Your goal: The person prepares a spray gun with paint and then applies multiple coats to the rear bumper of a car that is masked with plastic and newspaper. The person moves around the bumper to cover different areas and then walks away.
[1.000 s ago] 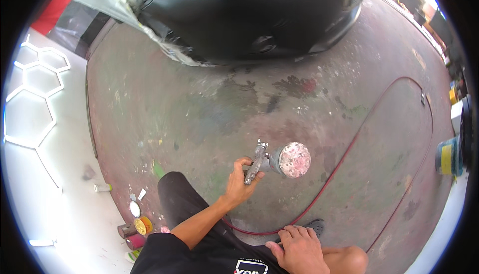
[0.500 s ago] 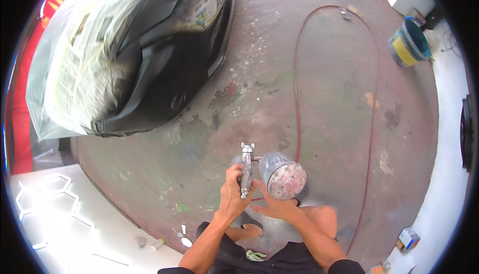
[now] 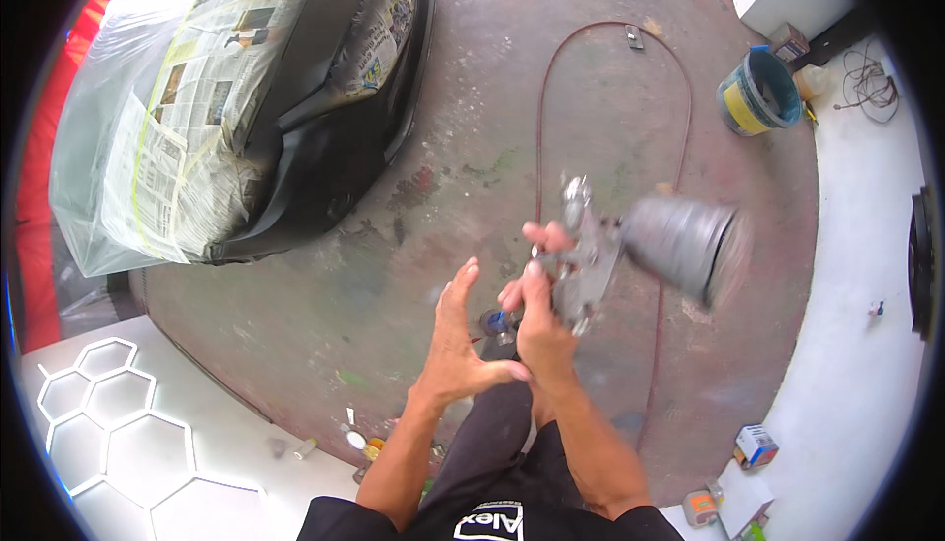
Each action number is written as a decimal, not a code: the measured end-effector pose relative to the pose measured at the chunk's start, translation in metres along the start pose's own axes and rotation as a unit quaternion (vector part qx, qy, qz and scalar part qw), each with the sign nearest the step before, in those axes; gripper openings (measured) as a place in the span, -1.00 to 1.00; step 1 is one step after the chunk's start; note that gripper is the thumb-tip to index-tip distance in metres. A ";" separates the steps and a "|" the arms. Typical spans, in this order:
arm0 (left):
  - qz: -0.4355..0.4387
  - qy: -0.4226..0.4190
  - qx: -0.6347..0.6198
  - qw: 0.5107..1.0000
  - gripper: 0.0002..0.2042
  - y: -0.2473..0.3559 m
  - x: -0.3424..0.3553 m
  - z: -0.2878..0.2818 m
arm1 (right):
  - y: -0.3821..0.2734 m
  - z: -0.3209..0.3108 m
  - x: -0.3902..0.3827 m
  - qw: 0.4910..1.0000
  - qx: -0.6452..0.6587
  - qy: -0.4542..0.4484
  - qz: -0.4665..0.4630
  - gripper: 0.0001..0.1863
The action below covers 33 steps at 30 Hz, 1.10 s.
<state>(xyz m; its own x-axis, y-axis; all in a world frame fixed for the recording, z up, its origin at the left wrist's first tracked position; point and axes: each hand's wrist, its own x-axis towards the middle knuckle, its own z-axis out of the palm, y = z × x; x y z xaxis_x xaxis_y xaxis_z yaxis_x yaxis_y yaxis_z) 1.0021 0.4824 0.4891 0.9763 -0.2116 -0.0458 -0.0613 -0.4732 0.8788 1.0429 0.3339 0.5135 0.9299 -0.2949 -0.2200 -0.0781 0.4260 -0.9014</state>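
A metal spray gun with a grey cylindrical cup on its right side is held up at the middle of the view, slightly blurred. My right hand is closed around the gun's body, the cup tilted out to the right. Just left of it, my left hand is open, fingers stretched upward and thumb out, holding nothing. A small blue-and-metal fitting shows behind the gap between my hands.
A dark car bumper, masked with newspaper and plastic, fills the upper left. A red hose loops over the stained floor. A bucket stands right, by a white ledge. Cans and small boxes lie low down.
The spray gun has passed from my left hand into my right and risen up and rightward. My left hand has let go and opened. The view has swung toward the right.
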 end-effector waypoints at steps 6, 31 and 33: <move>-0.290 -0.040 -0.040 0.955 -0.60 -0.100 -0.024 0.047 | -0.079 0.021 0.112 0.999 0.037 0.008 0.010 -0.55; -0.752 0.136 -0.079 0.640 -0.56 -0.072 -0.108 0.258 | 0.304 0.136 0.337 0.843 -0.328 -0.311 0.293 -0.26; -0.745 0.171 -0.082 0.639 -0.57 -0.071 -0.087 0.262 | 0.308 0.142 0.357 0.833 -0.335 -0.331 0.291 -0.26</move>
<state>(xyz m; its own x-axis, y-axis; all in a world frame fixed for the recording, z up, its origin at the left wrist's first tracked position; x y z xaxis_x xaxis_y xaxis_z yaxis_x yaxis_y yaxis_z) 0.8668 0.3106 0.3060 -0.0854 0.5828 -0.8081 0.9852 0.1703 0.0187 1.4015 0.4810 0.2102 0.6418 0.4259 -0.6377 -0.5607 -0.3068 -0.7691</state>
